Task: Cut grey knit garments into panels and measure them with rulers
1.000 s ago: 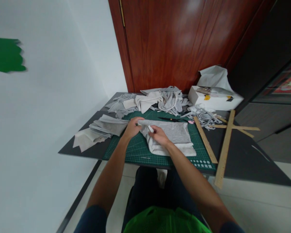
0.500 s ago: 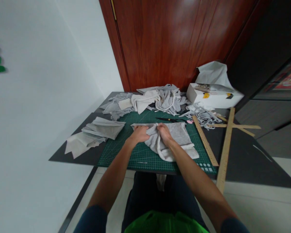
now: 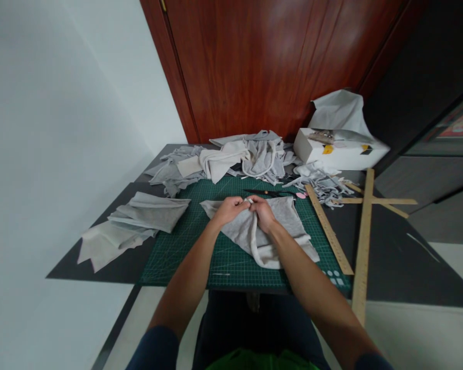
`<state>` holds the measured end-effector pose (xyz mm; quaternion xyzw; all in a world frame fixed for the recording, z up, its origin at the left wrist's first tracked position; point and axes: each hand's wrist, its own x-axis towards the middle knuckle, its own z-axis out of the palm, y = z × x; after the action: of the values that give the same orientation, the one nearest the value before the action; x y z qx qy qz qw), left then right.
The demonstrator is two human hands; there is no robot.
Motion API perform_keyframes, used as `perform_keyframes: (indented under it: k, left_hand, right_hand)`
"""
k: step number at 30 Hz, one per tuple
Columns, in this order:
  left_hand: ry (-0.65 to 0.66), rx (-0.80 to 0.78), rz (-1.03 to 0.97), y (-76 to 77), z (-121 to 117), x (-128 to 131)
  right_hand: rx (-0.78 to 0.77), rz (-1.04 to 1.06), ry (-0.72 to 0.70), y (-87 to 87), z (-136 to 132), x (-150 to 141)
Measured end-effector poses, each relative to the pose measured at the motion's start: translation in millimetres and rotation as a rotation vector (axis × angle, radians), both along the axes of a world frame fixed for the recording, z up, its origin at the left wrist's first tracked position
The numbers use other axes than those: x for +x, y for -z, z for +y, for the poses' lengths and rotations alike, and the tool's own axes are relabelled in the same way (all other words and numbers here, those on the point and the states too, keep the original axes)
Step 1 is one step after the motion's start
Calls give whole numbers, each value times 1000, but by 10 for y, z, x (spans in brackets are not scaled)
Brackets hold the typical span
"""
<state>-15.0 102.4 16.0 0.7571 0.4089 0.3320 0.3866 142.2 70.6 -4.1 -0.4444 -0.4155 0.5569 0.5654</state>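
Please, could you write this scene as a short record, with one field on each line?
left hand: the left hand grips the far edge of a light grey soft cloth
right hand: the right hand grips the same edge, close beside the left
surface: green gridded cutting mat under the cloth
tool: dark long-bladed scissors, beyond the cloth
measuring: flat yellowish wooden ruler, along the mat's right side
left side: layered grey and off-white fabric pieces
back: loose heap of grey and off-white fabric; white rectangular box at right
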Motion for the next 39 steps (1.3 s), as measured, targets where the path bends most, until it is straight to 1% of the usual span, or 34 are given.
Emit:
perform_keyframes:
  k: [2,4,7,10,13,16,18,21,23,25,28,34,39]
  left_hand:
    - [19,-4,-33,21,-32,7]
    - [26,4,-31,14,-48,-2]
    - [-4,36,-1,-8,-50,-28]
    - [-34,72,23,-9,-55,-53]
    - [-43,58,25,8,-68,-69]
    - [-75,18,0,22,-86,-62]
    - [-92,-13,-32,24,-102,-45]
    - [-83,-29,-92,19,-129,-15]
    - [-92,-13,-113,21,-142,-3]
    - [-139,1,-109,33,-142,-3]
    - [-189,-20,-104,67,-122,-13]
    - [-154,-53,-137,93,-96,-20]
    - [-103,-96,-212,77,-92,-7]
  right_hand:
    - [-42,62,-28,-26,-2,39]
    - [-40,88,-35,-49,-14,63]
    - [-15,90,-25,-45,-36,60]
    - [42,73,-2,15,-38,32]
    - [95,-10,39,96,-21,8]
    - [148,-198,90,156,0,-10]
    - [200,-317,122,178,10,-24]
    - [272,-424,149,193,13,-41]
    - [296,-461,155,199,7,-41]
    - [303,-481,174,202,-3,-29]
    - [304,-501,205,200,-14,-8]
    - [454,-550,210,182,-8,-15]
    - [447,-553,220,183,-16,-41]
